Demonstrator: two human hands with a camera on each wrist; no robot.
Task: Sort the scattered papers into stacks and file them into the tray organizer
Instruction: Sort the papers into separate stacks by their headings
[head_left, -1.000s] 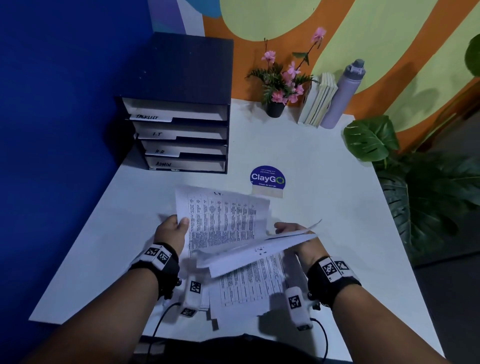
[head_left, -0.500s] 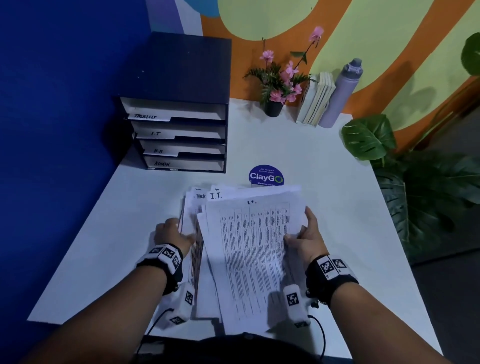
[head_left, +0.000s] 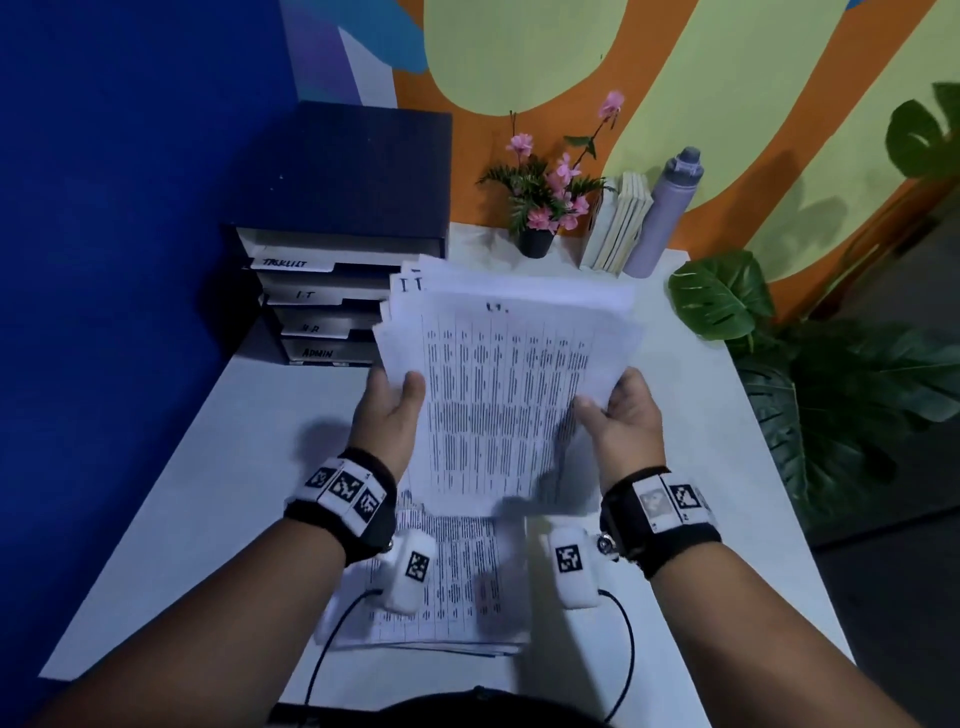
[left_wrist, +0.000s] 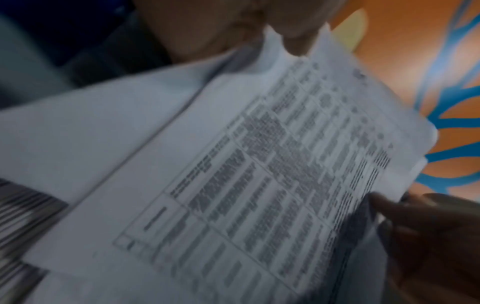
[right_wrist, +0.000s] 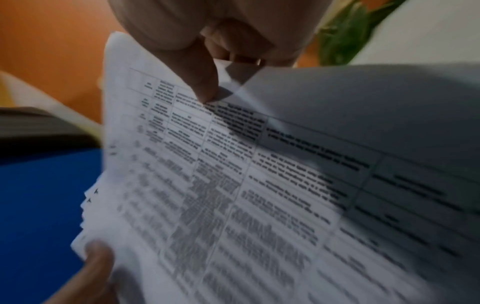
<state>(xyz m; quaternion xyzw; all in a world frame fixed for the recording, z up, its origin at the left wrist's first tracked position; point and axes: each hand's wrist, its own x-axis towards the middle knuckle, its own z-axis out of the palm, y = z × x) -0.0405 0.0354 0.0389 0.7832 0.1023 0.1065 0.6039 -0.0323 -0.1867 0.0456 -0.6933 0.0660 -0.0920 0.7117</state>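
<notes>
I hold a stack of printed sheets marked "I.T." (head_left: 506, 384) lifted off the table, tilted toward the organizer. My left hand (head_left: 389, 410) grips its left edge, thumb on top. My right hand (head_left: 621, 415) grips the right edge the same way. The right wrist view shows the thumb pressed on the printed sheets (right_wrist: 233, 185); the left wrist view shows the same sheets (left_wrist: 246, 185), blurred. A second pile of printed papers (head_left: 452, 582) lies flat on the table beneath my wrists. The dark tray organizer (head_left: 337, 208) stands at the back left with labelled trays: tasklist, I.T, H.R, admin.
A flower pot (head_left: 537, 228), upright books (head_left: 618, 228) and a grey bottle (head_left: 667, 208) line the back of the white table (head_left: 701, 441). Large green plant leaves (head_left: 831, 389) stand off the right edge. A blue wall is on the left.
The stack lay on the table under both hands half a second ago; now both hands have raised it and carried it forward toward the organizer. Another pile stays on the table.
</notes>
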